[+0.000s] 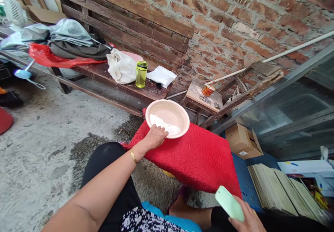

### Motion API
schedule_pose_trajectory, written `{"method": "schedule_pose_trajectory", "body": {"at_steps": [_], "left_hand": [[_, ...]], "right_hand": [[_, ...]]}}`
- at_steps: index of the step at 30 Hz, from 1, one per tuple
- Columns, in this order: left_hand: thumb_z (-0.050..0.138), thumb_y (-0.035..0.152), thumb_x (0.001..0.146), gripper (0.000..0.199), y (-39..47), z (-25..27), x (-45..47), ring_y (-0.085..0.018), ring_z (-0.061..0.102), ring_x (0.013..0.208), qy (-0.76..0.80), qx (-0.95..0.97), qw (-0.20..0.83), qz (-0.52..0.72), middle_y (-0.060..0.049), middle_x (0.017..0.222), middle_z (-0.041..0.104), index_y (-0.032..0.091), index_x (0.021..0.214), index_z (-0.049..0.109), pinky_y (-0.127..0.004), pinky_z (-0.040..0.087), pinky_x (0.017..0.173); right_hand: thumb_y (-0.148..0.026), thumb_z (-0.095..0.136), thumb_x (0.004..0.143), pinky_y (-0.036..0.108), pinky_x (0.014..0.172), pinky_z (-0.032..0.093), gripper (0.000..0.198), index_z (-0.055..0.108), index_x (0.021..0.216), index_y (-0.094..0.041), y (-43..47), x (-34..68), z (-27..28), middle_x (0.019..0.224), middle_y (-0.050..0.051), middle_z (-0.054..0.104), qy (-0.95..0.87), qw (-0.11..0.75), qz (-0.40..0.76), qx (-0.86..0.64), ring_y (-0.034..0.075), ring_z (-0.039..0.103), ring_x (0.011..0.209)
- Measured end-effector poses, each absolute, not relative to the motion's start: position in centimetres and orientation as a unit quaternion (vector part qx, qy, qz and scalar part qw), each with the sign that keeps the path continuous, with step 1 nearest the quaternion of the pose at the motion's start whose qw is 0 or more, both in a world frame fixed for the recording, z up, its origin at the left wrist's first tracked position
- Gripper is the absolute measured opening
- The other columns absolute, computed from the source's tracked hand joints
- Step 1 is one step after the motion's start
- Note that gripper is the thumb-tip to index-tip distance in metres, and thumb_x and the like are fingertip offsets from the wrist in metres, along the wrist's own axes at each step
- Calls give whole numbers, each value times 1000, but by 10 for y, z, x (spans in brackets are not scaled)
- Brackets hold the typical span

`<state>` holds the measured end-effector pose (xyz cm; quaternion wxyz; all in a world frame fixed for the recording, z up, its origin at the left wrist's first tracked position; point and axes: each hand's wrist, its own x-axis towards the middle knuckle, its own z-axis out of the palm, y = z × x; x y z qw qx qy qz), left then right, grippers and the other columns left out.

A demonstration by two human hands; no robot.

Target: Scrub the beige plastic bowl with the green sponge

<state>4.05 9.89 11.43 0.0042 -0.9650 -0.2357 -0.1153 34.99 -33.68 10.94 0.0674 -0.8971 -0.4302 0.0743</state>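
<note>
A pale pink basin stands on a low surface covered by a red cloth. Water and some white material, perhaps a cloth, are inside it. At the basin's near rim, my left hand is closed, its fingers curled over the edge beside the white material. The undersides of those fingers are hidden. My right hand grips a flat, rounded, mint-green object with a small hole near one end. That hand is at the lower right, over my leg and apart from the basin.
A wooden bench along the brick wall bears a white bag, a green bottle, a white packet and folded clothes. A small stool holds an orange-patterned cup. Right are a cardboard box and stacked boards.
</note>
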Motion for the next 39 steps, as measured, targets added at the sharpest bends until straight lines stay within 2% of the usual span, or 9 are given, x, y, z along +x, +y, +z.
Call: {"method": "schedule_pose_trajectory", "body": {"at_steps": [5, 13, 18, 22, 26, 30, 33, 36, 39], "left_hand": [[55, 23, 92, 18, 98, 117, 41, -26, 61, 90, -247, -964, -6, -100, -11, 93, 67, 18, 104, 68, -43, 36, 82], [56, 25, 93, 17, 96, 120, 42, -26, 63, 91, -255, -962, -15, -92, -12, 93, 68, 17, 101, 68, -45, 36, 84], [53, 23, 93, 18, 98, 114, 43, -27, 62, 91, -248, -962, -13, -109, -11, 93, 67, 18, 102, 68, -45, 37, 83], [52, 22, 93, 20, 98, 110, 44, -27, 61, 91, -247, -961, -16, -122, -11, 93, 67, 18, 105, 67, -46, 37, 83], [53, 21, 92, 19, 98, 109, 43, -26, 61, 89, -250, -961, -17, -121, -12, 92, 67, 18, 102, 68, -45, 36, 84], [55, 22, 91, 18, 99, 109, 41, -26, 60, 89, -246, -960, -14, -136, -11, 92, 66, 19, 103, 68, -44, 35, 84], [57, 23, 91, 16, 99, 111, 39, -26, 60, 89, -242, -961, -13, -134, -11, 91, 66, 19, 102, 67, -43, 35, 82], [57, 23, 91, 15, 99, 114, 39, -25, 60, 88, -245, -961, -17, -128, -10, 90, 66, 19, 101, 67, -41, 34, 80], [57, 23, 91, 15, 99, 114, 40, -25, 60, 88, -244, -961, -18, -130, -10, 90, 66, 19, 102, 67, -41, 34, 80]], "right_hand": [[-60, 60, 75, 37, 93, 52, 66, 54, 130, -25, -246, 304, 109, 131, 8, 62, -419, 210, 116, -876, 28, 61, 117], [-40, 59, 86, 32, 92, 48, 43, 60, 129, -30, -73, 173, 105, 110, 5, 62, -589, 94, 100, -796, 23, 62, 106], [-49, 50, 87, 39, 77, 52, 47, 63, 127, -28, -103, 233, 111, 110, 10, 61, -466, 52, 71, -880, 29, 65, 99], [-62, 34, 88, 49, 62, 51, 65, 69, 117, -15, -186, 321, 132, 83, 18, 62, -313, 20, 36, -949, 38, 68, 79], [-74, 35, 82, 54, 53, 45, 63, 73, 106, -30, -238, 355, 135, 64, 11, 55, -224, 51, -52, -972, 38, 62, 59], [-69, 41, 84, 52, 59, 50, 62, 70, 110, -21, -201, 300, 114, 85, 16, 62, -376, 168, -35, -911, 37, 64, 74], [-63, 46, 89, 39, 76, 55, 53, 67, 117, -24, -154, 244, 101, 103, 10, 62, -481, 216, 19, -849, 27, 65, 92], [-57, 46, 92, 37, 81, 53, 46, 66, 120, -27, -139, 227, 96, 104, 7, 60, -539, 202, 44, -817, 24, 64, 95], [-63, 44, 88, 39, 71, 54, 51, 68, 116, -27, -172, 265, 98, 100, 7, 61, -458, 143, 39, -877, 26, 67, 90]]}}
